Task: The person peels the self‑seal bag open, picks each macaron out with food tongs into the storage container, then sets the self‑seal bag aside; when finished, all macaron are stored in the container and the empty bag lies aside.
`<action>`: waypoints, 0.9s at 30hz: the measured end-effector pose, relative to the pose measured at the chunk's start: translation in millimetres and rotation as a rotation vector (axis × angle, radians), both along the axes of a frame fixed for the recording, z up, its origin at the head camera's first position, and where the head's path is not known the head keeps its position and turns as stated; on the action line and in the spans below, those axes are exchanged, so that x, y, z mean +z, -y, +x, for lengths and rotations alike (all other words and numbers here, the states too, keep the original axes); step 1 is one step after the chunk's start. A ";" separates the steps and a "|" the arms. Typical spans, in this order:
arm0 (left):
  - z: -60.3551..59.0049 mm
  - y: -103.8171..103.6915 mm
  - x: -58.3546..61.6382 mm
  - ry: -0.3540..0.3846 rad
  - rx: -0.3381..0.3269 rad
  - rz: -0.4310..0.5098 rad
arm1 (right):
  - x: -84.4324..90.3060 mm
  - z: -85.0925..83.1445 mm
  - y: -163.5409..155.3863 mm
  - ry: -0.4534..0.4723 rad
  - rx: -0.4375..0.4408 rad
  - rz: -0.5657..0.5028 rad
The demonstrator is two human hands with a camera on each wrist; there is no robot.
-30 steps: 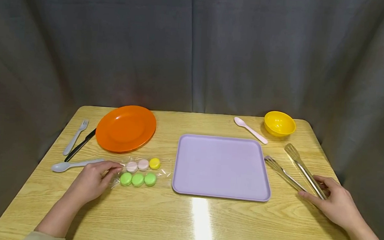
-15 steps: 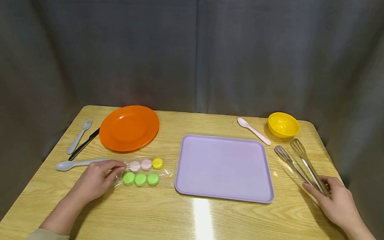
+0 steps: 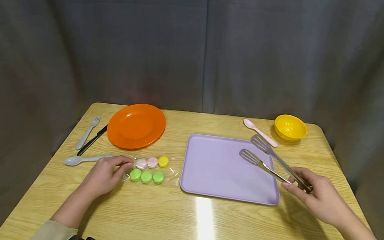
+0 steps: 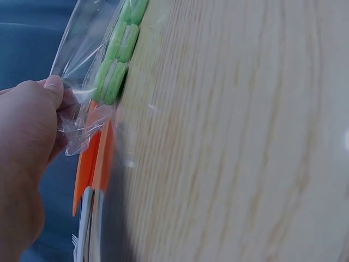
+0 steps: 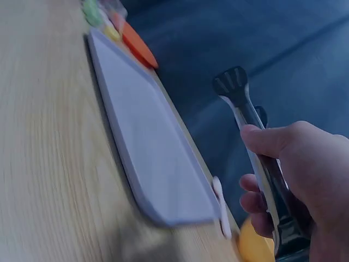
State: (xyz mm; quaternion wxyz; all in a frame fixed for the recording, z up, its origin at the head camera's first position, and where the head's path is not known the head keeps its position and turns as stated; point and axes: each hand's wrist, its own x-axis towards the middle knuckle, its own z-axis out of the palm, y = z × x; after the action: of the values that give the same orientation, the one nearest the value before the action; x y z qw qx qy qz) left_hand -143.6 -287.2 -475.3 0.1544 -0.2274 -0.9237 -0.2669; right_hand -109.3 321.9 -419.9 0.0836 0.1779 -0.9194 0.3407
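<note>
The right hand (image 3: 318, 199) grasps metal tongs (image 3: 271, 161) above the lilac tray (image 3: 221, 183); the left hand (image 3: 106, 173) pinches a bag of sweets (image 3: 148, 168) on the wooden table (image 3: 173, 220). Grey curtain (image 3: 195, 47) behind; the near edge lies bare.

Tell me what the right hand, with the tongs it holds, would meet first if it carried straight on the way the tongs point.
The right hand holds the tongs aimed left over the purple tray. Carried straight on, they would probably reach the orange plate first, though height above the table is unclear.
</note>
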 end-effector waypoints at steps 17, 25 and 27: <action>2.8 -5.2 -0.7 0.052 0.046 0.054 | -8.8 -34.2 96.6 -0.069 0.305 0.123; 4.2 -5.0 -0.6 0.058 0.044 0.066 | -16.8 -42.8 126.8 -0.099 0.373 0.198; 4.0 -5.0 -0.8 0.058 0.042 0.065 | -17.9 -43.5 134.4 -0.101 0.390 0.222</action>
State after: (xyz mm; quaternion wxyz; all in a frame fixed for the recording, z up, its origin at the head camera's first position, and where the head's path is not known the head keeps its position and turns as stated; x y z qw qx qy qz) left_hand -139.6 -282.2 -476.1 0.1406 -0.1949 -0.9233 -0.2997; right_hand -152.8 187.6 -437.8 0.0418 0.3772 -0.8941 0.2377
